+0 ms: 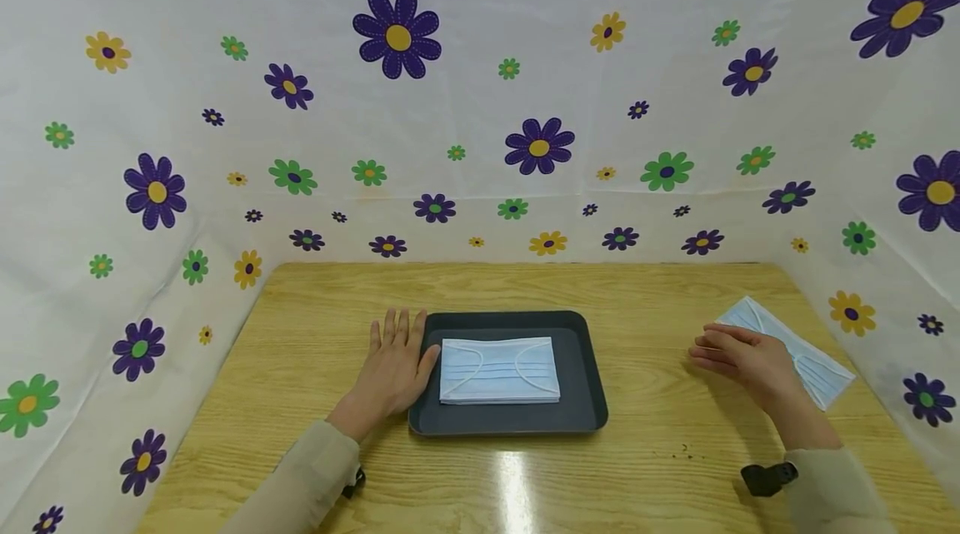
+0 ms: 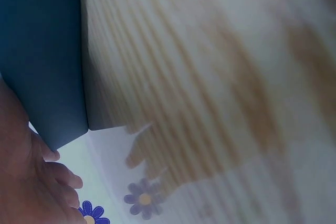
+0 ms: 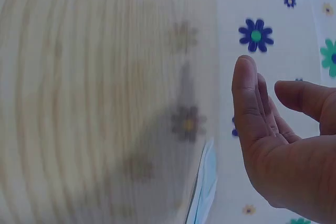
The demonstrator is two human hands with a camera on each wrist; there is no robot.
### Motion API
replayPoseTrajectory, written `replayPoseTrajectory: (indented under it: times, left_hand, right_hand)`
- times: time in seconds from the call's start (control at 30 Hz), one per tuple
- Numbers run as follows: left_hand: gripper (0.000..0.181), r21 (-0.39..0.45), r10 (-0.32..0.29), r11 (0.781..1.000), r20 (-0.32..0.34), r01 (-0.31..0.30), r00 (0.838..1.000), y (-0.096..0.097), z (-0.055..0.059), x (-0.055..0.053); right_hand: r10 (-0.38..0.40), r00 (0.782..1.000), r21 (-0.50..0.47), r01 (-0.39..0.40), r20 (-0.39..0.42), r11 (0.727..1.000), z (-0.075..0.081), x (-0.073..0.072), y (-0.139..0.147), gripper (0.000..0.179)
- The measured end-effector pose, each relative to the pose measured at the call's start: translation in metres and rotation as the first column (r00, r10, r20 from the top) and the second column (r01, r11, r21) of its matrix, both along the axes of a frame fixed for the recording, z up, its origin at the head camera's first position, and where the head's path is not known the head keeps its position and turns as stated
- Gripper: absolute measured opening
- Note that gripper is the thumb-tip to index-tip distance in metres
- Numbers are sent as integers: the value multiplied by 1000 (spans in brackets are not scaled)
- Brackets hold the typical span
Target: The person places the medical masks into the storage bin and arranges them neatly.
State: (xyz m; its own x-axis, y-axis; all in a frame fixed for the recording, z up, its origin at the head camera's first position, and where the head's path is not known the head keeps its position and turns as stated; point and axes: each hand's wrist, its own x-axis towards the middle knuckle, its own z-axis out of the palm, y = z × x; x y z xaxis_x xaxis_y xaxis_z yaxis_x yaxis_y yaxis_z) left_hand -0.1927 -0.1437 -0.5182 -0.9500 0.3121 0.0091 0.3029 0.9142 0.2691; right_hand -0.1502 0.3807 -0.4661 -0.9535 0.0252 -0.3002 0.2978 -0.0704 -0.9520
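Note:
A dark grey tray (image 1: 517,421) lies on the wooden table, with a light blue face mask (image 1: 498,371) flat inside it. White ear loops show on top of this mask; whether more lie under it I cannot tell. My left hand (image 1: 392,371) rests at the tray's left side, fingers spread and thumb at the rim. Over the table at the right, my right hand (image 1: 753,363) hovers with nothing between its thumb and fingers, as the right wrist view confirms. Partly hidden behind that hand lies another face mask (image 1: 825,371), set at a slant.
The wooden table (image 1: 645,467) meets a white flowered cloth (image 1: 465,101) at the back and both sides. Small dark specks (image 1: 684,451) mark the tabletop between the tray and the right forearm.

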Motion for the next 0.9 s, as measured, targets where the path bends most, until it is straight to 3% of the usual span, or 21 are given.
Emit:
replayPoseTrajectory:
  times: [0.33,0.57,0.73,0.87,0.9]
  left_hand:
    - [70,0,3,1000,-3,-3,1000,-1,-1,1]
    - [71,3,-4,1000,6,4,1000,-2,0,0]
    - [70,8,-2,1000,3,2,1000,-1,2,0]
    - [70,10,-6,1000,2,6,1000,-1,2,0]
    - [71,2,-6,1000,7,6,1000,-1,1,0]
  right_hand:
    - [-112,992,-129,119,60,985,-3,16,49,30]
    - [-210,973,-76,218,94,973,-1,19,74,35]
    - [-291,947,-22,296,140,955,1,17,88,29]
    - [-378,902,34,379,207,925,1,14,99,10]
    - [-395,892,68,390,220,919,1,13,101,17]
